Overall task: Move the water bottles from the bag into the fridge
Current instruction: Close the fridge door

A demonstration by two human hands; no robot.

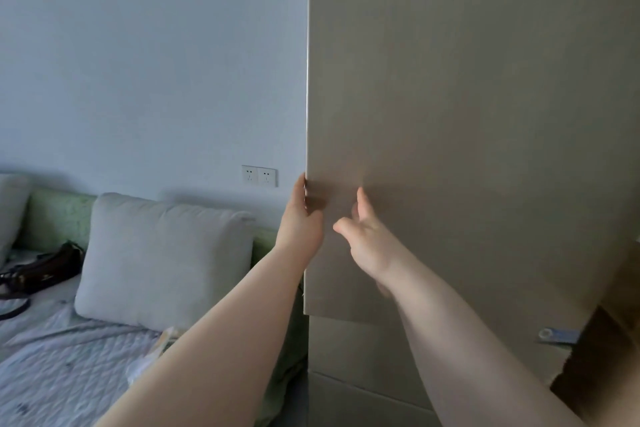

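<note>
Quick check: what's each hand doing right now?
Left hand: grips the fridge door by its edge.
Right hand: open, holding nothing, at the door's face.

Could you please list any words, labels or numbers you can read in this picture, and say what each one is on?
No text can be read.
Blue sticker, below the fridge door: too blurred to read.
Wall sockets: no legible marking.

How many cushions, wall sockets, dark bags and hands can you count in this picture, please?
Cushions: 2
Wall sockets: 2
Dark bag: 1
Hands: 2, left hand gripping the fridge door, right hand
Total: 7
</note>
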